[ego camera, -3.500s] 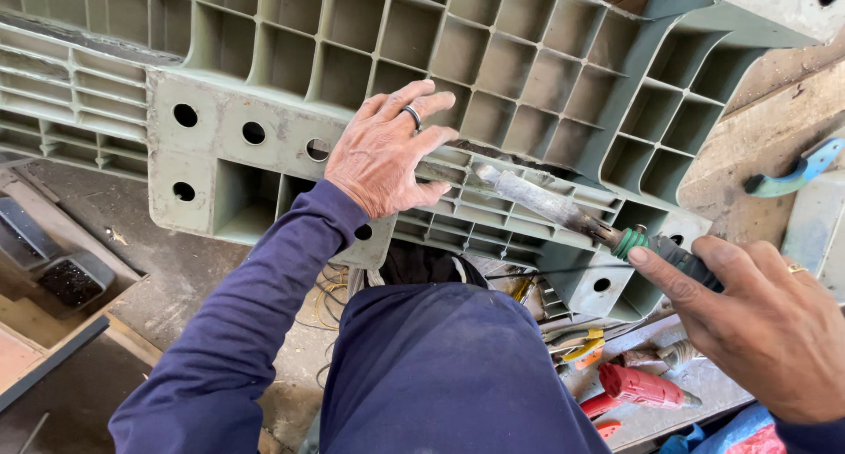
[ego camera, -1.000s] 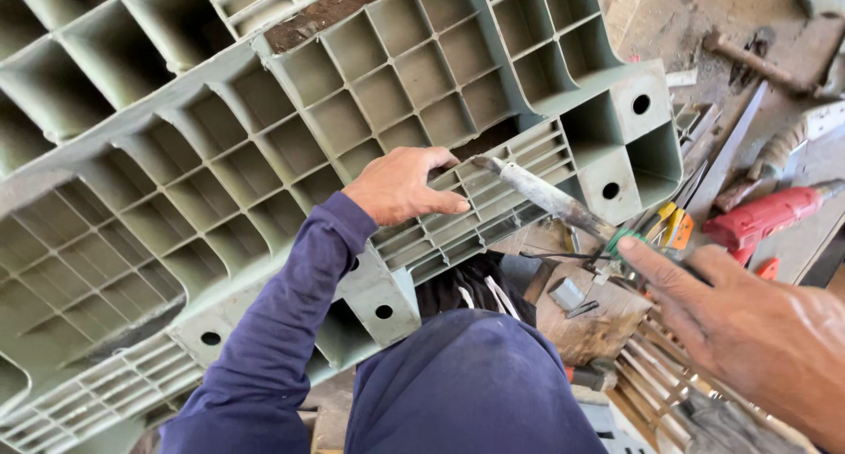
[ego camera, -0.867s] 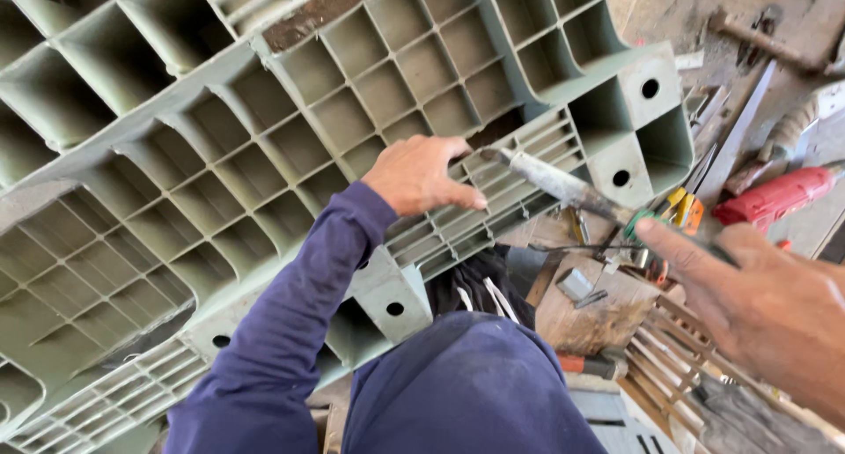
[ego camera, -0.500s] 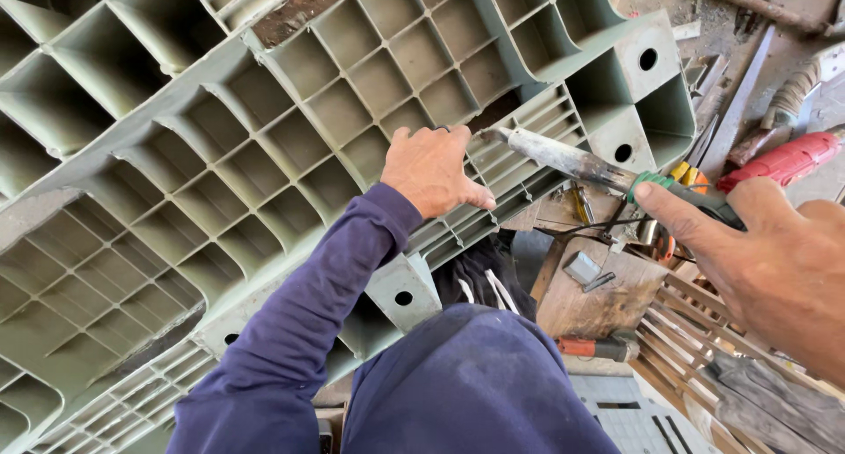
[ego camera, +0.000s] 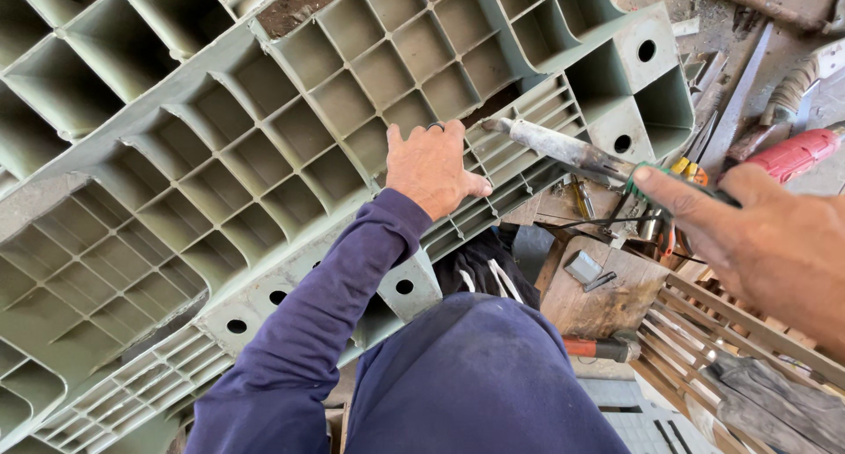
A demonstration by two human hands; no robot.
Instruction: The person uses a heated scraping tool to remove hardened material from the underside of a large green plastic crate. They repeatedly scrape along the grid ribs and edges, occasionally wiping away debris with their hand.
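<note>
Pallet: a large grey-green plastic pallet (ego camera: 264, 155) fills the upper left, tilted toward the camera with its gridded underside showing; its long run slants from lower left to upper right.
Slatted edge: a strip of narrow ribs (ego camera: 519, 168) runs along the pallet's lower right border, between the two hands.
Tool: a dirty, whitish-coated metal shaft with a green handle, likely a screwdriver (ego camera: 563, 150), lies nearly level; its tip points left and meets the slatted edge.
Direction from hands: the pallet lies ahead and to the left; the left hand is directly on it, the right hand well apart, reaching it only through the tool.
Left hand: the left hand (ego camera: 431, 168) lies flat and spread on the grid, fingers over the ribs, gripping nothing, a ring on one finger, sleeve dark blue.
Right hand: the right hand (ego camera: 757, 234) is closed around the green handle, forefinger stretched along it.
Below: the person's dark blue clothed knee (ego camera: 480, 375).
Surroundings: a red power tool (ego camera: 797, 155), a wooden block (ego camera: 603, 291) and wooden slats (ego camera: 748, 331) at right.
</note>
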